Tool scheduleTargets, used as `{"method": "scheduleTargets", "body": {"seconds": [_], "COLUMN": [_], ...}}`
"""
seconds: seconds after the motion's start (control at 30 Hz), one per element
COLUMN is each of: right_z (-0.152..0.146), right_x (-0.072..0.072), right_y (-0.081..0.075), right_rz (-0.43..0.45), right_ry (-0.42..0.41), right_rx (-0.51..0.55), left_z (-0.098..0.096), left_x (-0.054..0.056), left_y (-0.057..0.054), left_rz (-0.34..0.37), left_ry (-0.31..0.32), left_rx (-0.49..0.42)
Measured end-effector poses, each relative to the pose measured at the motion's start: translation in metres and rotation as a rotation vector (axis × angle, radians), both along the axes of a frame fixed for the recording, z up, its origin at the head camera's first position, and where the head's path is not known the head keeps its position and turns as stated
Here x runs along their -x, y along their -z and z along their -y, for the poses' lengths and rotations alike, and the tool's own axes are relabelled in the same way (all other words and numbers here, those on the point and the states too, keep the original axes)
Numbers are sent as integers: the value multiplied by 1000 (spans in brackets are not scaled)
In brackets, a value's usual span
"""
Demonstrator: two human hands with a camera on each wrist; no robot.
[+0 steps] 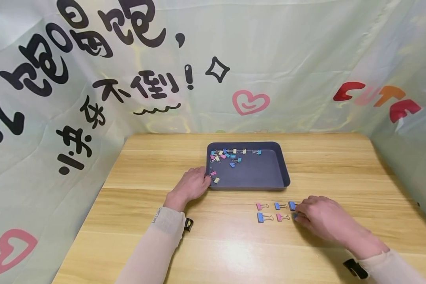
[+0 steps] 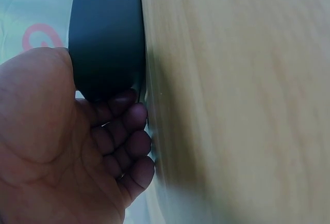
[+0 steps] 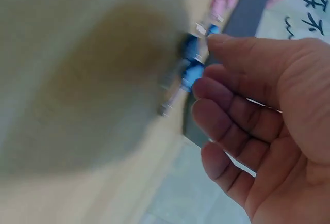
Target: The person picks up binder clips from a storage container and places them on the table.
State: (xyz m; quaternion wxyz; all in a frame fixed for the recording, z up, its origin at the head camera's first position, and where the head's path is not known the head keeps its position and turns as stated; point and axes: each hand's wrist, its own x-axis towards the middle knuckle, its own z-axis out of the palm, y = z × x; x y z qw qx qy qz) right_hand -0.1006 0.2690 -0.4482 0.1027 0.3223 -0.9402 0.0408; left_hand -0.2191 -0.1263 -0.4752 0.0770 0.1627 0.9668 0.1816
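My left hand [image 1: 194, 183] grips the near left corner of a dark grey tray [image 1: 248, 188], its thumb up at the wall and its fingers curled at the lower edge in the left wrist view. Several blue, pink, teal and cream binder clips lie in the tray, mostly at its back left. In front of the tray, two rows of clips lie on the table, including a pink clip [image 1: 259, 206] and a blue clip [image 1: 260, 217]. My right hand [image 1: 321, 215] is at the right end of these rows, fingers loosely bent beside two blue clips [image 3: 192, 74], with nothing visible between thumb and fingers.
The wooden table [image 1: 220, 244] carries the tray and the clips. Pale printed cloth [image 1: 291, 59] hangs behind the table and along both sides, close to its edges.
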Motion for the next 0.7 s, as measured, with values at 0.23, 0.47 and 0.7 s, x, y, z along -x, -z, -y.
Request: {"method": "scheduleTargets", "body": {"seconds": [0.23, 0.47, 0.7], "right_z": [4, 23, 42], "right_x": [28, 73, 127], "right_y": [-20, -31, -35], "right_rz": [-109, -12, 107], "right_ry": [-4, 44, 144], "right_rx": [106, 109, 105], "left_z": [0, -1, -1], "left_x": [-1, -2, -2], "left_y": [-1, -1, -1], "left_rz": [0, 7, 8], "left_ry": [0, -4, -7], "left_rx": [12, 22, 19]}}
